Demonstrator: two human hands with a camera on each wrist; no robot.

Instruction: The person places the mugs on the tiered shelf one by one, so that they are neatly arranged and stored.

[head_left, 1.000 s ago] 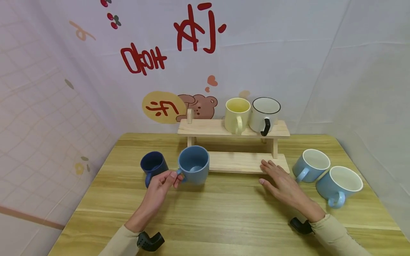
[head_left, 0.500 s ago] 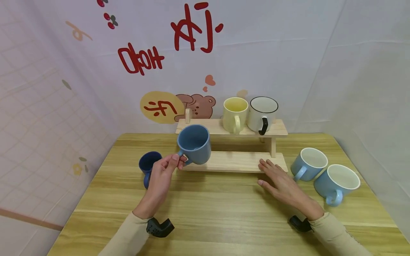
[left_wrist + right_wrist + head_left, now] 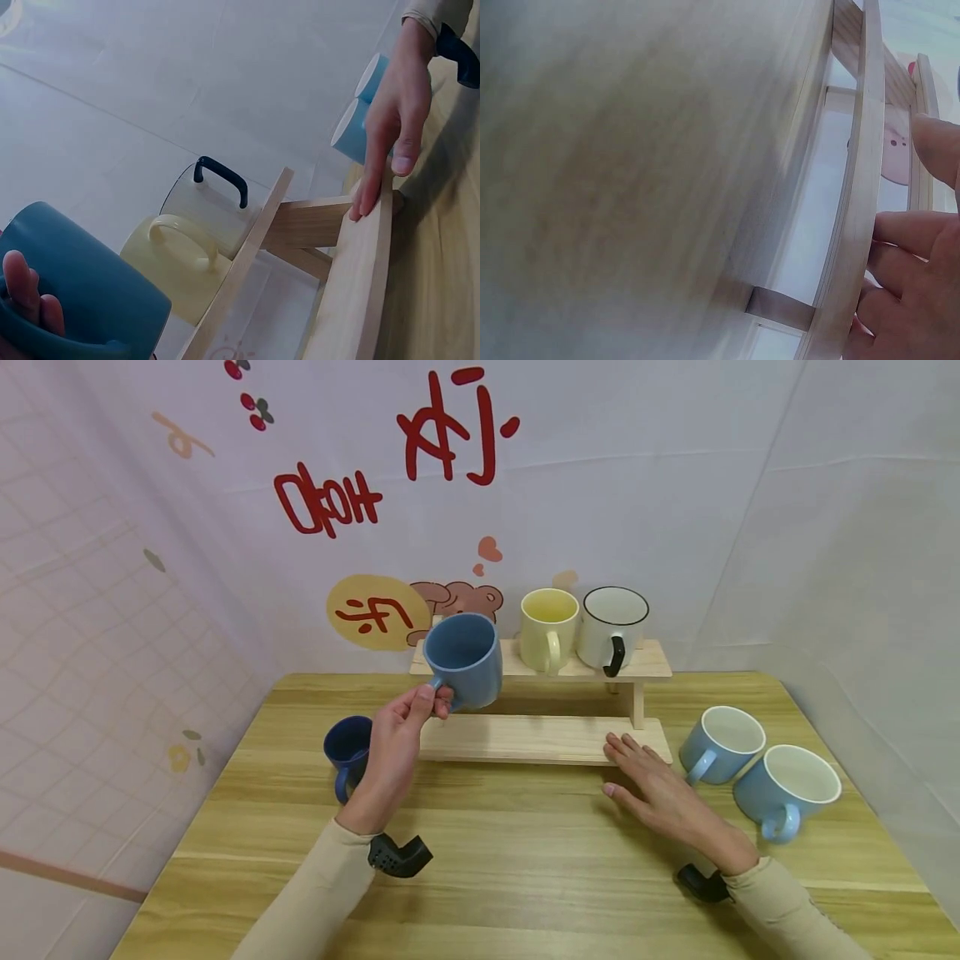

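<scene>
My left hand [image 3: 401, 735] pinches the handle of a medium-blue mug [image 3: 467, 664], held raised in front of the left part of the upper shelf. In the left wrist view the same blue mug [image 3: 82, 277] fills the lower left corner, fingers through its handle. Fingers of my right hand [image 3: 660, 789] lie extended on the lower board of a two-tier wooden rack [image 3: 540, 739], near its right end. On the upper tier stand a pale yellow mug [image 3: 542, 639] and, to its right, a white mug [image 3: 607, 635] with black rim and handle.
A dark blue mug [image 3: 347, 747] stands on the table left of the rack, partly behind my left hand. To the right are two light blue mugs with white insides, one farther back [image 3: 720, 747] and one nearer [image 3: 783, 797]. A printed cloth backdrop [image 3: 675, 510] hangs behind.
My left hand has lifted the blue mug from in front of the lower shelf up to upper-shelf height, and slightly right. The right hand has stayed on the rack.
</scene>
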